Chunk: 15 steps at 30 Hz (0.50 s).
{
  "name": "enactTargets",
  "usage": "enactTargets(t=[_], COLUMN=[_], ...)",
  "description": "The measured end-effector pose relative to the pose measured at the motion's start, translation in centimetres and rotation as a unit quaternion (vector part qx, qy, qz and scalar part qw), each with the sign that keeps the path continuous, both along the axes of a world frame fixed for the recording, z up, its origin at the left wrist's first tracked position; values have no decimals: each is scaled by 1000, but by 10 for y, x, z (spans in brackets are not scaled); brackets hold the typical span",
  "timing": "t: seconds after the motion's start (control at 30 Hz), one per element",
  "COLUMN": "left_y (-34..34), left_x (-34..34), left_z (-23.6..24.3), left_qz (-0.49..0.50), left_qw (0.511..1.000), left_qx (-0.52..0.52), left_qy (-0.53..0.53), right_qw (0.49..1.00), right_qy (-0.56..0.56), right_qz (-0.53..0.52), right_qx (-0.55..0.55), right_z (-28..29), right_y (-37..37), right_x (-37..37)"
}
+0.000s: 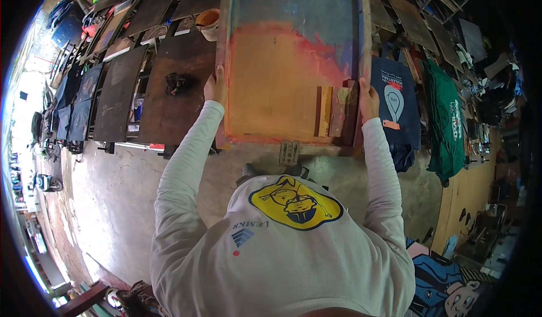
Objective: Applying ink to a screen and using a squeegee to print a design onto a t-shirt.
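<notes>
A large wooden screen-printing frame [224, 29] lies in front of me, its mesh stained orange, red and grey-blue. My left hand [215, 86] is closed around the frame's left rail. On the opposite rail, my right hand [368, 99] grips near the lower corner. Inside the frame, at its lower right, rests a squeegee-like wooden bar [341, 111] smeared with paint, beside a narrow yellowish strip [324, 111]. A metal bracket [289, 153] sits at the middle of the near edge. What lies under the frame is hidden.
Dark printing boards [121, 91] stand in rows to the left, one carrying a small black object [178, 83]. An orange-rimmed bucket [209, 23] is by the frame's far left. Right of it lie a navy printed shirt [395, 99] and a green shirt [443, 119]. Concrete floor [124, 187] shows below.
</notes>
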<state>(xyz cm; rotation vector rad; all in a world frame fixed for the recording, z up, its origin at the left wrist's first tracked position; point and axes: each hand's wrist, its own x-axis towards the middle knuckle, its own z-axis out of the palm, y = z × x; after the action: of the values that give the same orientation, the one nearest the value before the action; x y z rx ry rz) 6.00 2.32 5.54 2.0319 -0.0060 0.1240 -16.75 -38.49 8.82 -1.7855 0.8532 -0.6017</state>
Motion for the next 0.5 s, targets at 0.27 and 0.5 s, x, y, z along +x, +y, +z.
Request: enactTargets(t=[0.27,0.5], left_y=[0,-18], left_x=[-3,4], left_z=[-15,115], left_qz=[41,-45], left_qw=[989,989], left_qx=[121,-76], left_qy=[76,-116], right_qw=[997,993], right_qy=[68,-116], right_qz=[-7,26], right_qx=[-39,0], right_z=[-38,68], right_y=[-13,-46], right_x=[6,12])
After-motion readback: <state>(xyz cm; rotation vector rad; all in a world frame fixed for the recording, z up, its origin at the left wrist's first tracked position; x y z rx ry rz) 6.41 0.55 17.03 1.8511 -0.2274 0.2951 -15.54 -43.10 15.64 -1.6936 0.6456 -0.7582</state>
